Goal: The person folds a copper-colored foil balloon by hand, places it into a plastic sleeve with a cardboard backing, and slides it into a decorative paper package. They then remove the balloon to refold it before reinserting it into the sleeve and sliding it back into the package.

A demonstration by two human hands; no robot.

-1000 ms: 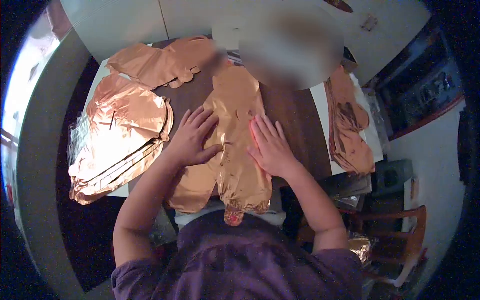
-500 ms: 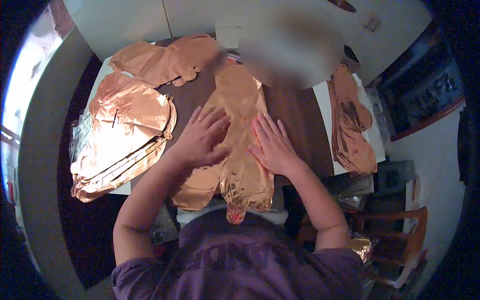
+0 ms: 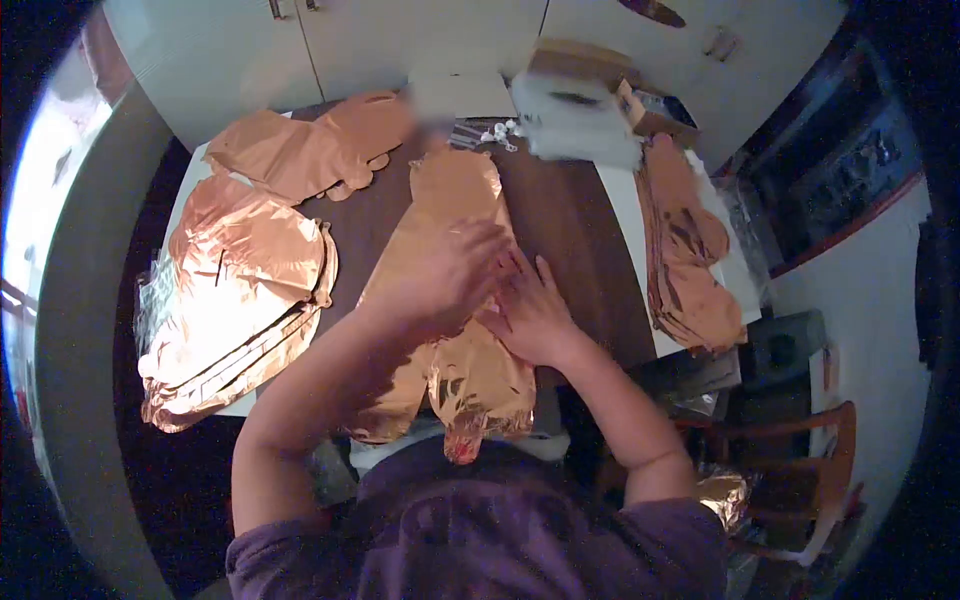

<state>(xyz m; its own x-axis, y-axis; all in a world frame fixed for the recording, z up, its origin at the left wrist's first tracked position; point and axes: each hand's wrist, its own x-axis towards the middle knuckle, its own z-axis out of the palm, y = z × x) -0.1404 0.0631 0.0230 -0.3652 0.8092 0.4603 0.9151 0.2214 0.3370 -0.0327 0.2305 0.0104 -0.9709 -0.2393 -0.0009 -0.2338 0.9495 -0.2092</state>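
A flat, rose-gold foil balloon (image 3: 455, 190) lies lengthwise on the brown table in front of me, its crinkled lower end and small tab near my shirt. My right hand (image 3: 535, 315) rests on its right side, fingers spread and pointing away from me. My left hand (image 3: 460, 265) is over the middle of the foil, slightly blurred, with its fingers stretched toward and partly overlapping the fingers of my right hand. Neither hand visibly holds anything. The foil beneath both hands is hidden.
Stacked foil balloons (image 3: 250, 250) lie on the left, with another foil piece (image 3: 320, 145) behind them. More folded foil balloons (image 3: 680, 240) are at the right edge. At the back stand an open cardboard box (image 3: 660, 110), a pale plastic bag (image 3: 575, 125) and small white items (image 3: 500, 133). A wooden chair (image 3: 790, 430) is at right.
My left hand has moved right across the foil to my right hand, which stays on the balloon. The view has shifted, showing more of the table's back.
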